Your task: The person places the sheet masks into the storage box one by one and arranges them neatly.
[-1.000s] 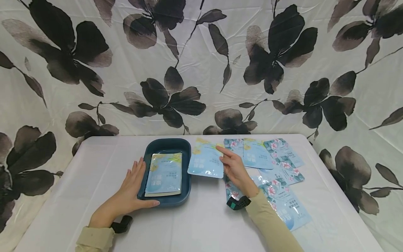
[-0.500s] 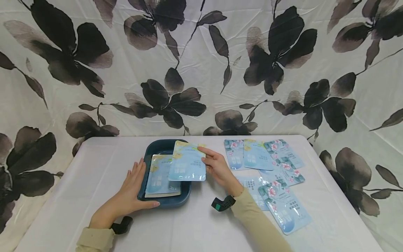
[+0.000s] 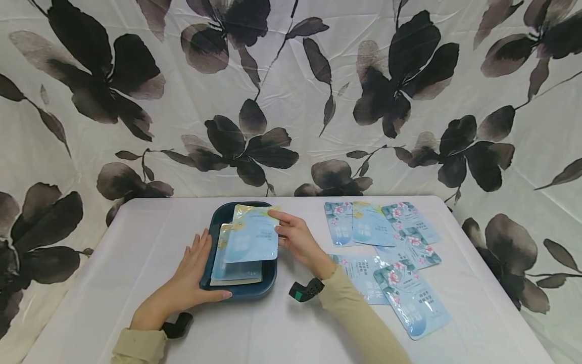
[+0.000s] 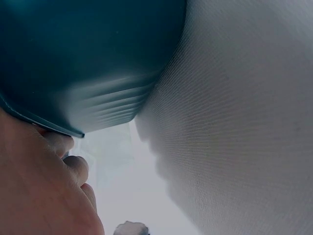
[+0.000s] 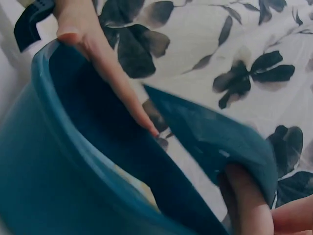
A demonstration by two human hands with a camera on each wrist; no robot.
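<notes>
With thumb and fingers my right hand pinches the right edge of a light blue sheet mask packet with yellow flowers. The packet is held over a dark blue plastic tray, tilted and bent in the right wrist view. Beneath it, partly covered, similar packets lie in the tray. My left hand rests on the tray's left side, fingers straight along the rim and thumb across the near edge. The left wrist view shows the tray's outer wall close to that hand.
To the right, several blue packets with pink flowers lie loosely overlapped on the white tablecloth. Among them is a yellow-flowered packet. A floral curtain hangs behind the table.
My right hand has carried the pinched packet leftward from beside the tray to over it. The left hand has stayed on the tray's rim.
</notes>
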